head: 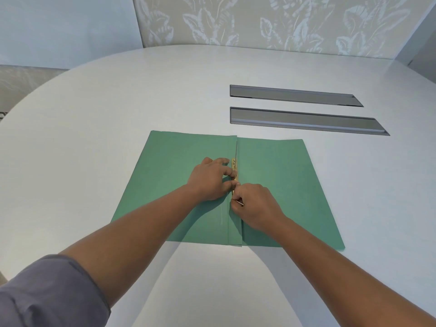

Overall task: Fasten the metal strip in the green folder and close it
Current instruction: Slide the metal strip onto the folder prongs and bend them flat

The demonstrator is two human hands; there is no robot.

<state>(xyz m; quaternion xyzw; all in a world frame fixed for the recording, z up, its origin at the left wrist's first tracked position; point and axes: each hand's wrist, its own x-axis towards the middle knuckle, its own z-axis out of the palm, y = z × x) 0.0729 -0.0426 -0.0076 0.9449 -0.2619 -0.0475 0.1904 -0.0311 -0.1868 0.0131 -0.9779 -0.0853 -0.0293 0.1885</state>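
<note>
Lying open and flat on the white table point(118, 119), the green folder point(278, 185) sits a little toward 6 o'clock of the table's middle, its two leaves spread to 9 and 3 o'clock with the spine fold running from 12 to 6 between them. Along that fold sits the brass-coloured metal strip point(234, 166), with a thin prong rising from its 12 o'clock end and lying along the crease. The left hand point(210, 179) rests palm-down on the left leaf at 9 o'clock of the strip, fingers curled and their tips pressing on the strip. The right hand point(256, 205) sits just at 6 o'clock of the left, touching its fingertips, closed in a pinch on a thin metal prong that pokes out below the thumb; its exact grip on the strip's lower end is hidden by the knuckles. Both forearms reach in from 6 o'clock, the left one ending in a grey sleeve point(47, 293). Beyond the folder, toward 1 o'clock and well apart from it, two long grey slots point(304, 120) are set into the tabletop, one behind the other.
</note>
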